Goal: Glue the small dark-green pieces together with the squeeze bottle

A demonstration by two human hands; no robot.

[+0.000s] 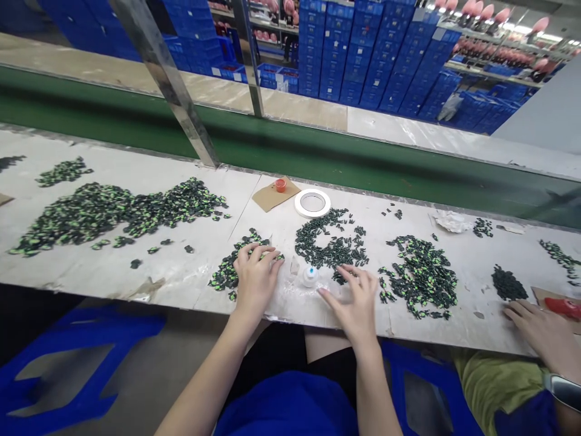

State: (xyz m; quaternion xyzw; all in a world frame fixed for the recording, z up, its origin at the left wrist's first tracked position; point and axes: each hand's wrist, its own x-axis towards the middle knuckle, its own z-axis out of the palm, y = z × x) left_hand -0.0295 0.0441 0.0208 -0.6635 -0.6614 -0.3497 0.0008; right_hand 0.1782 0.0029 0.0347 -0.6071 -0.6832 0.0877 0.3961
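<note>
My left hand [255, 277] rests over a small heap of black-and-green pieces [223, 271], its fingers bent together. A small black-and-green piece [279, 257] shows at its fingertips. My right hand [358, 298] has thumb and fingers apart, with the index fingertip at the edge of a spread of small dark green pieces [313, 242]. Between both hands stands a white bottle [310, 277] with a blue tip. To the right of my right hand lies another heap of black-and-green pieces [424, 275].
A white tape roll [313, 203] and a red-orange cup [280, 185] on cardboard [265, 198] sit behind. A large heap [100, 212] covers the left. At right, a co-worker's hand [540, 330] is near a black pile [508, 283]. A metal post [181, 103] rises at the table's back.
</note>
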